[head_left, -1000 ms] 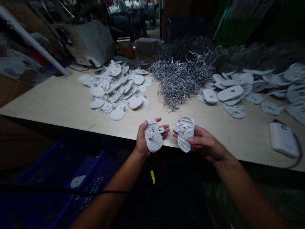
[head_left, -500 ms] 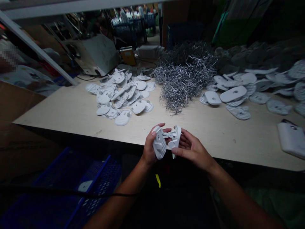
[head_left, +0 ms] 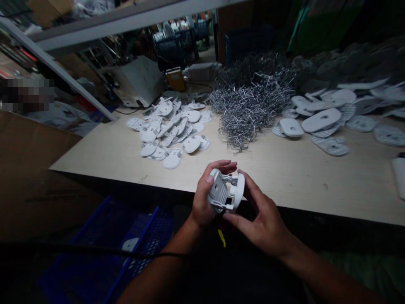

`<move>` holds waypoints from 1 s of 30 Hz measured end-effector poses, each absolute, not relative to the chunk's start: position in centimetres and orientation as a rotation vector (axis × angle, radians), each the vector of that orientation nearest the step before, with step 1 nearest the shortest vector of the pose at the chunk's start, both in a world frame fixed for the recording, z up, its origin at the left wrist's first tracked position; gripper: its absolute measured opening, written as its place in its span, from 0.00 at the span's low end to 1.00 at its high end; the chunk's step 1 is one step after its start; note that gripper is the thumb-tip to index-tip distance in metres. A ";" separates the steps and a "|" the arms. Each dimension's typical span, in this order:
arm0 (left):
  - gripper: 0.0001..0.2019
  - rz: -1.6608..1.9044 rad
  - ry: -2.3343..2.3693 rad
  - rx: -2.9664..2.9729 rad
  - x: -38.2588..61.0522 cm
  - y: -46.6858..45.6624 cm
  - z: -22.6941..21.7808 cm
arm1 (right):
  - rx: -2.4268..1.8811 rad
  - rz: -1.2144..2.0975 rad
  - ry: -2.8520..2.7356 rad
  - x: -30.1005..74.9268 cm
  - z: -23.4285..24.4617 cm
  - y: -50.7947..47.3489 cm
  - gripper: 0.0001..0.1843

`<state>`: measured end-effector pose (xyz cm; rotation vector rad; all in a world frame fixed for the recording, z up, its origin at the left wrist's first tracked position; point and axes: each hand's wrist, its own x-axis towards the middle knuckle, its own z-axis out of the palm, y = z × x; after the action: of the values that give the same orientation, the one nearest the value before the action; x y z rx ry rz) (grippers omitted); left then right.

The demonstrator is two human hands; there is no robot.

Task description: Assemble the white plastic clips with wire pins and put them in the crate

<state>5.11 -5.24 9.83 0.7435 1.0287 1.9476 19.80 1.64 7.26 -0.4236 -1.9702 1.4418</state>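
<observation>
Over the table's front edge, my left hand (head_left: 202,196) is wrapped round a white plastic plate (head_left: 217,190) with a ribbed inner face and a small hole. Facing it, my right hand (head_left: 257,211) grips a second white rounded plate (head_left: 239,192) between thumb and fingers. The two plates meet at posts along their edges, with a gap between them like an open clamp. Whether a metal spring sits inside I cannot tell. Beyond my hands lies a tangled heap of thin metal springs or pins (head_left: 249,105).
White clip-like pieces (head_left: 171,126) are piled at the left of the table (head_left: 120,164); loose white plates (head_left: 321,120) lie at the right. A blue crate (head_left: 104,245) stands low at left beside a cardboard box (head_left: 66,181). A person (head_left: 57,105) is beyond the box.
The two white plates, apart before, have come together and now touch at their posts. My right hand has turned and closed in toward the left. The view has shifted slightly left.
</observation>
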 end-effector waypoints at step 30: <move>0.29 1.723 1.729 0.515 -2.5 -3.9 1.8 | 0.013 1.021 -2.463 15.0 4.2 12.1 0.38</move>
<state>-2.49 -3.89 1.85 0.5147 1.7286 1.7230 14.99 12.11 4.19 0.0129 -2.4626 1.0208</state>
